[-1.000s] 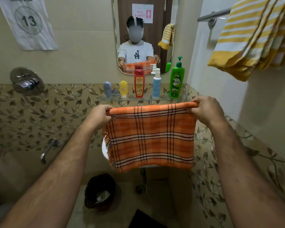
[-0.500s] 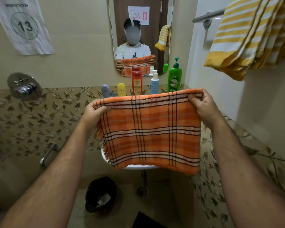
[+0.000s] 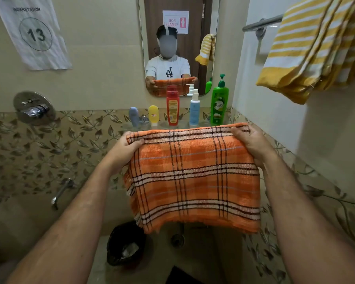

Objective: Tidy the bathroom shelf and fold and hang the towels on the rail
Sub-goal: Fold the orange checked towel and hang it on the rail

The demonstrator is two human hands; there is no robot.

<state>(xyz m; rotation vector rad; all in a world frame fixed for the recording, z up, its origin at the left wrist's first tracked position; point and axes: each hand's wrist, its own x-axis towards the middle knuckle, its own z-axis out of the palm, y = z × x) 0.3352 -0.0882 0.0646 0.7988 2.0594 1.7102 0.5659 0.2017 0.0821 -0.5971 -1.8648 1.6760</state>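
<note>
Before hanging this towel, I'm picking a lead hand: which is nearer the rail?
Right. The right hand grips the towel below the rail; the left hand is farther left.

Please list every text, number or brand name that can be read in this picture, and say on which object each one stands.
"13": paper sheet on the wall; the line above it reads mirrored, blurred.
"FOR FEMALE", mirrored: door sign in the mirror.
"LA": white shirt in the mirror.
"Vatika": green bottle.
Red bottle, blue bottle, yellow tube: labels too small.
</note>
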